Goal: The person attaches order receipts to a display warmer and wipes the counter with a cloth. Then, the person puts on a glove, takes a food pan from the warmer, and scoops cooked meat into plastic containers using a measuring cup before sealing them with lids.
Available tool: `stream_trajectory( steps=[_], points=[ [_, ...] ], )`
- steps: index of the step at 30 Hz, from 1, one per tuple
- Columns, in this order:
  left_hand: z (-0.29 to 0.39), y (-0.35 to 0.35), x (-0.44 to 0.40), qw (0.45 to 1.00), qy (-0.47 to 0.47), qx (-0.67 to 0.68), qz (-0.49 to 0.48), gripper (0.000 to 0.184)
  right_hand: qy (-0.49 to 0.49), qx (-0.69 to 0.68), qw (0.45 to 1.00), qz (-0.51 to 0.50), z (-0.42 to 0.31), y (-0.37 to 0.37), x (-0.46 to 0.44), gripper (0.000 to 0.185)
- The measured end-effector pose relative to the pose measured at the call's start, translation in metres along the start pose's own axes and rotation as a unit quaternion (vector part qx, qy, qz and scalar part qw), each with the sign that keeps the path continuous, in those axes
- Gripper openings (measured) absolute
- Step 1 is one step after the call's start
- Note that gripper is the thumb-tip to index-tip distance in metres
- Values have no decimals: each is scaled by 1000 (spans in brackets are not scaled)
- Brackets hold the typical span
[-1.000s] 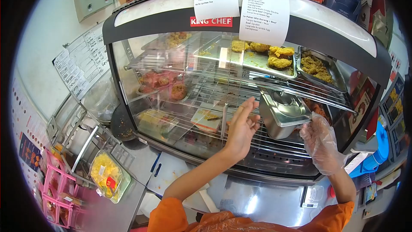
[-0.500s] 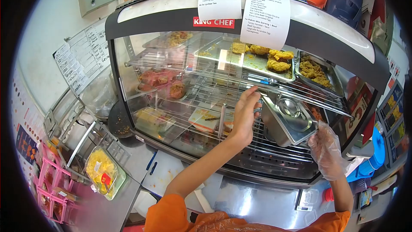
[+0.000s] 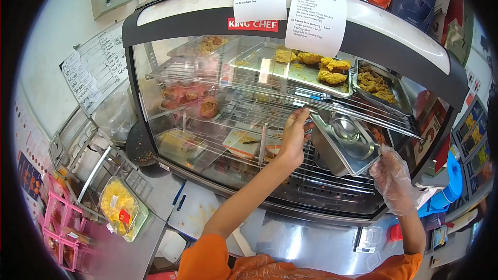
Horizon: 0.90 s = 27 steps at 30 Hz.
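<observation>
A lidded metal container (image 3: pixel 345 142) is tilted in the open right part of the glass display cabinet (image 3: pixel 202 25), in front of its wire racks. My right hand (image 3: pixel 392 179), in a clear plastic glove, grips the container's lower right corner. At its upper left edge, my bare left hand (image 3: pixel 296 137) has its fingertips closed on the rim. Above the container, a tray of fried pieces (image 3: pixel 332 89) and a second tray of fried food (image 3: pixel 377 87) stand on the upper rack.
Two printed slips hang on the cabinet top. A metal counter (image 3: pixel 301 241) runs along the front, with a scale (image 3: pixel 365 239) at right. At left are a cutting board (image 3: pixel 194 210), a tray of yellow food (image 3: pixel 120 208) and pink baskets (image 3: pixel 63 223).
Over the last second the container has tilted further and come slightly lower. My left hand's fingertips have reached its rim, and my right hand has moved down with the corner.
</observation>
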<state>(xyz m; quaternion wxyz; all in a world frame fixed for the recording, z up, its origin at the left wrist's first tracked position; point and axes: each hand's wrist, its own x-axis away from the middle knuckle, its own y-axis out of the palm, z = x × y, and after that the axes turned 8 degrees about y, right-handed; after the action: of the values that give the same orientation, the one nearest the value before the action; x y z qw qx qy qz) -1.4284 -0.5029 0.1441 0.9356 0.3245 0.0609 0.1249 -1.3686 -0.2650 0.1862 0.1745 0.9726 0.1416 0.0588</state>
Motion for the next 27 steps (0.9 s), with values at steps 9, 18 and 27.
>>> stream_trajectory(
  steps=[9, 18, 27],
  points=[
    [5, -17, 3, 997, -12, -43, -56, 19, 0, 34, 999, 38, -2, -2, 7, 26],
    [10, -21, 15, 992, -15, -79, -102, 19, -31, 257, 963, 74, -1, -23, 7, 19],
    [21, -29, 64, 974, 25, -144, -171, 34, 87, 66, 980, 167, -1, -13, 37, 9]
  ],
)
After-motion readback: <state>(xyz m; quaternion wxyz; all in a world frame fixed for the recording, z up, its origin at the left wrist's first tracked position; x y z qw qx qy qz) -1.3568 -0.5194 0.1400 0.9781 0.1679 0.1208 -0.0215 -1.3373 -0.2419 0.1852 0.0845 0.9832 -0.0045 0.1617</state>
